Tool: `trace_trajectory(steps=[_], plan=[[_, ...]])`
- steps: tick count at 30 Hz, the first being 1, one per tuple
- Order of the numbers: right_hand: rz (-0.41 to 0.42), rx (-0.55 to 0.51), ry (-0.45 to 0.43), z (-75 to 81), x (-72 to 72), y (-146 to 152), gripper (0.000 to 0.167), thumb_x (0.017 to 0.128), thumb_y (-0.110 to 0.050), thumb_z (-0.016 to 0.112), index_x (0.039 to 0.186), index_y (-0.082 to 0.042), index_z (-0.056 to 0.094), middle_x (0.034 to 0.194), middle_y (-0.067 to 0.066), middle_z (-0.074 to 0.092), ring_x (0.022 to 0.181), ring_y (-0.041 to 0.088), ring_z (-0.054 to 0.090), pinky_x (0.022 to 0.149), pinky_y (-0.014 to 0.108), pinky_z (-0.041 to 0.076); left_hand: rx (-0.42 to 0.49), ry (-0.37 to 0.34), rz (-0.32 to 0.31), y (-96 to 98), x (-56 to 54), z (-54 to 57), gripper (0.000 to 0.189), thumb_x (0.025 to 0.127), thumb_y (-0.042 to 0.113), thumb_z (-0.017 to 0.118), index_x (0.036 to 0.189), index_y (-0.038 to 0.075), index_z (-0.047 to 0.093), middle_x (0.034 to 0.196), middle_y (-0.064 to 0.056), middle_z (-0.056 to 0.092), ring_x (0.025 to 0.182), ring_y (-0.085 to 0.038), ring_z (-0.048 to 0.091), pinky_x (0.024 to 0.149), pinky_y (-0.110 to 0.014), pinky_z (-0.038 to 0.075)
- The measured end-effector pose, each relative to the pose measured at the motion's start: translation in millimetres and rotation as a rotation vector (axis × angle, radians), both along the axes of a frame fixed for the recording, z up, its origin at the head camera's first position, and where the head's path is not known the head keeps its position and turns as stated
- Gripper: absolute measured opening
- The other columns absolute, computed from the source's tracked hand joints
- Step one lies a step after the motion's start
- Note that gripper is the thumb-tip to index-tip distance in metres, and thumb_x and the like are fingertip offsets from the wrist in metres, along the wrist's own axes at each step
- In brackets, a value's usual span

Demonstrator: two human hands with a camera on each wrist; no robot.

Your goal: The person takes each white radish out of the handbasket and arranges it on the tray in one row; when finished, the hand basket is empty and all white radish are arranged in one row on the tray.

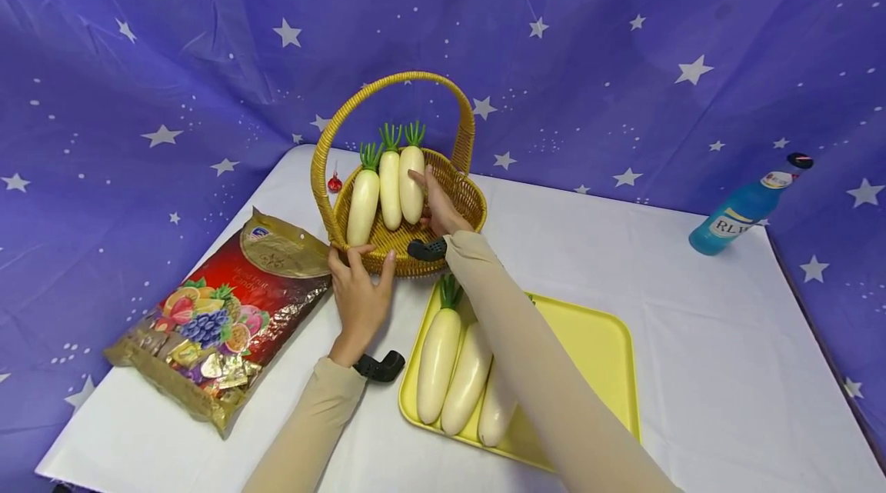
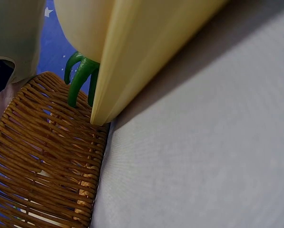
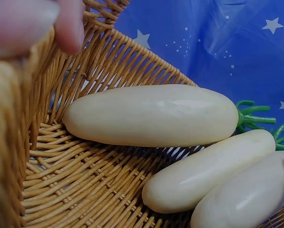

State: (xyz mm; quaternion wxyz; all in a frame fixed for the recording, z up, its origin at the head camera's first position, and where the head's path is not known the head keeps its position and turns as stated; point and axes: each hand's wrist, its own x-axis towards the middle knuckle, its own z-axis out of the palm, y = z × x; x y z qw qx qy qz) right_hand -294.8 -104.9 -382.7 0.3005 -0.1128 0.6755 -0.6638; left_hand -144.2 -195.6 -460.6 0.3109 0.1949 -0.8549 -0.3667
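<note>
A woven basket [image 1: 398, 266] with a tall arched handle stands near the back of the table, with three white radishes with green tops in it. My left hand [image 1: 361, 301] grips its front rim, fingertips over the edge. My right hand [image 1: 439, 204] reaches inside and holds the rightmost radish [image 1: 411, 189] at its side. In the right wrist view a fingertip touches that radish [image 3: 246, 194]. The middle radish [image 1: 391, 189] and the left radish [image 1: 363, 204] lean against the back wall. Below the basket, a yellow tray [image 1: 595, 347] carries more radishes [image 1: 439, 366], partly hidden by my right forearm.
A large mixed fruit candy bag [image 1: 231, 316] lies left of the basket. One small red wrapped candy [image 1: 335, 183] is behind it. A blue bottle [image 1: 737, 212] stands at the right back. A purple star-patterned cloth [image 1: 574, 62] hangs behind the white-covered table [image 1: 727, 370].
</note>
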Motion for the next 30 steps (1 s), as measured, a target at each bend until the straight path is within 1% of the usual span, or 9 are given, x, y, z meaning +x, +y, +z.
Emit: trace_trajectory(steps=[2,4,7,11,14,18,22,25,30], plan=[[-0.003,-0.020,-0.004,5.3,4.1,1.9,0.051,0.097,-0.048,0.013,0.141,-0.029,0.029,0.149,0.005,0.018,0.065,0.020,0.030,0.066,0.034,0.030,-0.002,0.001,-0.002,0.0,-0.5,0.5,0.044,0.086,0.051,0.051,0.111,0.014,0.048,0.137,-0.031,0.019,0.116,-0.048,0.037,0.094,-0.053,0.032],[-0.013,-0.045,-0.020,7.5,6.1,3.0,0.047,0.098,-0.044,0.018,0.142,-0.030,0.028,0.148,0.007,0.022,0.077,0.021,0.040,0.074,0.037,0.032,-0.006,0.005,-0.003,0.1,-0.9,0.8,0.044,0.086,0.050,0.051,0.110,0.013,0.048,0.137,-0.031,0.019,0.116,-0.048,0.038,0.093,-0.053,0.032],[-0.021,-0.079,-0.030,6.6,4.7,3.7,0.042,0.100,-0.032,0.026,0.142,-0.031,0.027,0.147,0.005,0.024,0.095,0.021,0.045,0.087,0.043,0.033,-0.014,0.013,-0.001,0.3,-1.3,1.1,0.044,0.086,0.050,0.052,0.110,0.013,0.048,0.136,-0.031,0.020,0.114,-0.048,0.039,0.093,-0.053,0.033],[-0.040,-0.100,-0.001,-2.6,-4.3,2.0,0.048,0.096,-0.015,0.038,0.140,-0.034,0.030,0.145,0.003,0.029,0.078,0.015,0.052,0.083,0.044,0.039,-0.027,0.026,0.000,0.9,-1.5,1.2,0.042,0.086,0.048,0.053,0.109,0.013,0.048,0.135,-0.031,0.022,0.112,-0.047,0.040,0.091,-0.052,0.034],[-0.068,-0.121,0.011,-8.4,-8.4,0.9,0.053,0.093,-0.010,0.046,0.137,-0.037,0.033,0.139,0.007,0.038,0.064,0.012,0.053,0.078,0.043,0.041,-0.031,0.034,-0.003,1.6,-1.5,1.7,0.042,0.086,0.048,0.053,0.108,0.013,0.048,0.135,-0.030,0.022,0.112,-0.047,0.040,0.091,-0.053,0.034],[-0.094,-0.200,-0.029,-11.1,-8.0,2.1,0.055,0.091,-0.009,0.050,0.135,-0.038,0.036,0.132,0.012,0.045,0.065,0.012,0.056,0.087,0.047,0.040,-0.028,0.030,-0.006,2.1,-0.8,2.1,0.043,0.085,0.048,0.054,0.108,0.013,0.048,0.135,-0.031,0.022,0.112,-0.047,0.040,0.091,-0.053,0.034],[-0.085,-0.284,-0.094,-12.8,-8.1,4.3,0.055,0.092,-0.008,0.049,0.135,-0.040,0.036,0.134,0.012,0.042,0.071,0.015,0.059,0.093,0.046,0.040,-0.017,0.011,-0.001,1.9,0.6,1.5,0.043,0.085,0.049,0.053,0.109,0.013,0.048,0.135,-0.031,0.021,0.112,-0.048,0.040,0.091,-0.053,0.034],[-0.078,-0.329,-0.132,-12.9,-8.3,5.1,0.055,0.091,-0.008,0.049,0.134,-0.040,0.037,0.138,0.008,0.037,0.076,0.017,0.059,0.088,0.040,0.043,-0.012,0.004,0.000,1.5,0.8,0.9,0.044,0.085,0.050,0.052,0.109,0.014,0.048,0.136,-0.031,0.020,0.113,-0.048,0.040,0.091,-0.053,0.034],[-0.065,-0.427,-0.204,-14.1,-8.1,5.8,0.054,0.092,-0.007,0.049,0.134,-0.038,0.038,0.141,0.008,0.032,0.076,0.017,0.055,0.077,0.032,0.043,-0.026,0.021,0.006,-0.5,0.5,-0.3,0.043,0.085,0.049,0.053,0.109,0.013,0.048,0.135,-0.032,0.021,0.113,-0.049,0.040,0.092,-0.054,0.034]])
